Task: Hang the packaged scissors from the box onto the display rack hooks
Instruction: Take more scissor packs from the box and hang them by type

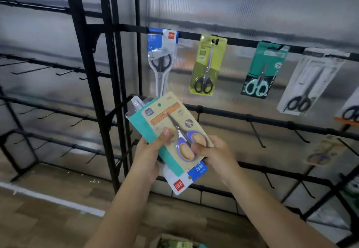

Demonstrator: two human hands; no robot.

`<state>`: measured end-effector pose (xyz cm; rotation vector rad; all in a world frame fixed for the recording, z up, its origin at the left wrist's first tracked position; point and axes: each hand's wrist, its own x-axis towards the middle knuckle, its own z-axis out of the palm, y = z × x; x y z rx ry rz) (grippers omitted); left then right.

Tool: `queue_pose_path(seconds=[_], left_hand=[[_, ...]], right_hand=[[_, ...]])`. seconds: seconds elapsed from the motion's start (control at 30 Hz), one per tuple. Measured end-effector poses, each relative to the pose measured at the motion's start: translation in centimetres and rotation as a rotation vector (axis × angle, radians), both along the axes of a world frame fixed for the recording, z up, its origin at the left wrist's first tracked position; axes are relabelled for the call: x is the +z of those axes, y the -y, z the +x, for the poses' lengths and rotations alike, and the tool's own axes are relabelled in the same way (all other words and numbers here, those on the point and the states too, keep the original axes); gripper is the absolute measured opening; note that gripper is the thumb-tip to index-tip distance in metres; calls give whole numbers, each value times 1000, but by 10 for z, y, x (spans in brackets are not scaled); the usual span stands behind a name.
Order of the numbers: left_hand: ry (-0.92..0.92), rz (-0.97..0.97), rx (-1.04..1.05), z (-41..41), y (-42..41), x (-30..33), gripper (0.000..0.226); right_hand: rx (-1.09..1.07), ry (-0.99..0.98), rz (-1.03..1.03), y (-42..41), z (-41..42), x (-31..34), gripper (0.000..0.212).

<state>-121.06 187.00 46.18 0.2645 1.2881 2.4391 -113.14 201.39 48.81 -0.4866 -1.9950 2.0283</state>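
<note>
Now both hands (149, 152) hold tan scissors pack (174, 129), blades up-left.

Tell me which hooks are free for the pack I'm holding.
Free: the middle rail's hooks under the teal pack, and the left rack's hooks. Crowded: the top rail, from the blue pack rightward.
</note>
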Motion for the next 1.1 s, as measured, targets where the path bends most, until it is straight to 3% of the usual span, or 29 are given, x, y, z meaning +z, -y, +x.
queue_pose_path(seconds=[0.17, 0.33, 0.53, 0.73, 0.97, 1.1], left_hand=[[89, 11, -61, 14, -20, -12, 44], [119, -52, -138, 30, -52, -14, 49], [114, -104, -238, 54, -102, -16, 51], [74, -129, -348, 82, -155, -21, 42], [108, -176, -434, 117, -221, -23, 39], [124, -200, -456, 139, -256, -20, 46]], right_hand=[[-219, -5, -196, -27, 23, -25, 23], [-351, -110, -311, -63, 59, -40, 19], [-387, -165, -391, -107, 111, -50, 40], [-605, -160, -515, -166, 170, -72, 31], [-903, -164, -548, -237, 248, -89, 34], [-996, -90, -441, -276, 274, -88, 27]])
